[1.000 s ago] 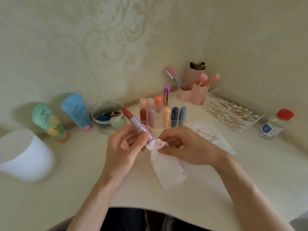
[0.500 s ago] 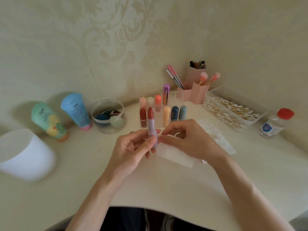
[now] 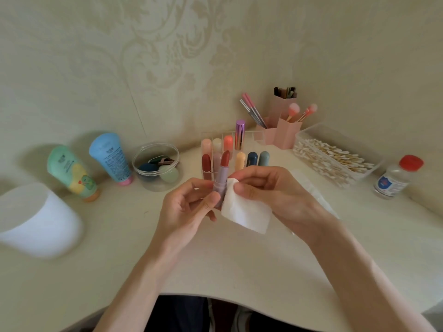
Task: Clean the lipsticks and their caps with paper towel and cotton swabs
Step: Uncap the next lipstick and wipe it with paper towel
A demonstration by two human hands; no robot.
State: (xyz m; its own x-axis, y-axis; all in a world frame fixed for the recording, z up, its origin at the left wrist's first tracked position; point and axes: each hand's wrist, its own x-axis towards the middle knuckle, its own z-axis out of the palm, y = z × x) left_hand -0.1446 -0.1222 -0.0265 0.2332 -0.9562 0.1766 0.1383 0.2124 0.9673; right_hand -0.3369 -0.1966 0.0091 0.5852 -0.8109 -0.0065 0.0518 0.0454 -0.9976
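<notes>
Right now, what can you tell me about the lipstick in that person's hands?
The lipstick is uncapped: a lilac, plastic-looking tube with a brick-red slanted bullet wound out. It stands nearly upright above the desk. The left hand grips its base; the right hand pinches a white paper towel against its side.

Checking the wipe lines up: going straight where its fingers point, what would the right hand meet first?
Likely the lipstick in the left hand; the paper towel in the right hand looks nearly against it.
</notes>
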